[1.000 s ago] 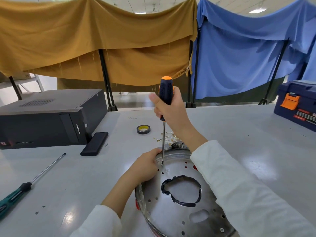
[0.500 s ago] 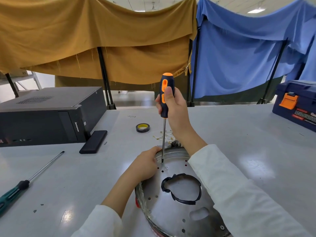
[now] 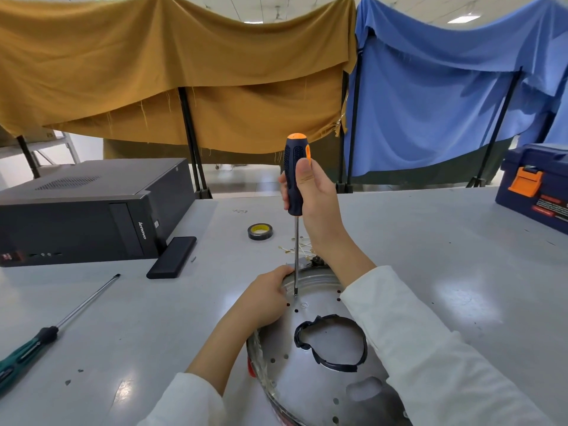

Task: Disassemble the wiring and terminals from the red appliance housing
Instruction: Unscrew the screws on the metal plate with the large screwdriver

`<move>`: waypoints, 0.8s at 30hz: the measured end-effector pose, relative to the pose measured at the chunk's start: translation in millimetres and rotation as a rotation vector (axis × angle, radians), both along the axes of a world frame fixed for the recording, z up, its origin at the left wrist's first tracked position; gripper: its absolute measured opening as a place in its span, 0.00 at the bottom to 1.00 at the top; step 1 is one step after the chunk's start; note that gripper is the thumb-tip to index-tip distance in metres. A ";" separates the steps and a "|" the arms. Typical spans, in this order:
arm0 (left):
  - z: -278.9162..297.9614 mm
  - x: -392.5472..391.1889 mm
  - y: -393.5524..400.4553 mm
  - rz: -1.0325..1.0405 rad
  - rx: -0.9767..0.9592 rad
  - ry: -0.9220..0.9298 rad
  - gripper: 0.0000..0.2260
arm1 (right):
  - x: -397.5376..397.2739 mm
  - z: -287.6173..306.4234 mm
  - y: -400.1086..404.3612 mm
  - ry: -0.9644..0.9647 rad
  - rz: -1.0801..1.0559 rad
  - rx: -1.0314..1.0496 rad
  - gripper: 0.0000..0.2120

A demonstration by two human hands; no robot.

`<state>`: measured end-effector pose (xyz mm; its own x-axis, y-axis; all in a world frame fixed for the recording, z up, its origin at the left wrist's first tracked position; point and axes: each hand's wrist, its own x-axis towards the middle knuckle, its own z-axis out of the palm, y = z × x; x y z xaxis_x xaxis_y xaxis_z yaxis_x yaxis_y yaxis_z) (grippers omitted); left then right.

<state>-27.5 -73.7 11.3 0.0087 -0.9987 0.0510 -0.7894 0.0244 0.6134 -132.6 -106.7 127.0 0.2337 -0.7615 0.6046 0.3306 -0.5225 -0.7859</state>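
Right hand (image 3: 313,195) gripped the ribbed black-and-orange screwdriver (image 3: 295,176) upright, its steel tip set on the perforated, shiny round metal plate (image 3: 310,376) of the appliance housing lying at the near table (image 3: 430,241) edge. Left hand (image 3: 267,298) curled over the plate's rim, steadying it.

"lenovo" on front of black computer case (image 3: 92,216); toolbox (image 3: 534,192) label unreadable.

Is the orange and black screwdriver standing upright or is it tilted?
Upright. The screwdriver stands nearly vertical, handle gripped by the right hand, tip on the metal plate beside the left hand.
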 end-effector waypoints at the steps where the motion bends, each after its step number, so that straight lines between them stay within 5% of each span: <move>1: 0.0 0.2 -0.2 -0.001 -0.002 0.001 0.24 | -0.4 0.8 0.4 -0.014 0.020 0.010 0.11; 6: 0.9 0.0 0.5 0.000 0.010 0.023 0.25 | 1.0 2.1 0.1 -0.053 0.043 0.029 0.15; 11: 1.8 -0.9 0.9 0.002 0.009 0.012 0.24 | -0.9 0.9 -2.0 -0.056 0.054 -0.023 0.03; 20: 0.6 0.5 1.3 -0.001 -0.007 0.033 0.24 | -5.4 3.5 -4.9 -0.077 0.096 0.082 0.14; 24: 1.0 0.0 0.6 0.008 -0.001 0.026 0.24 | -0.4 0.7 -3.9 -0.055 0.092 0.015 0.09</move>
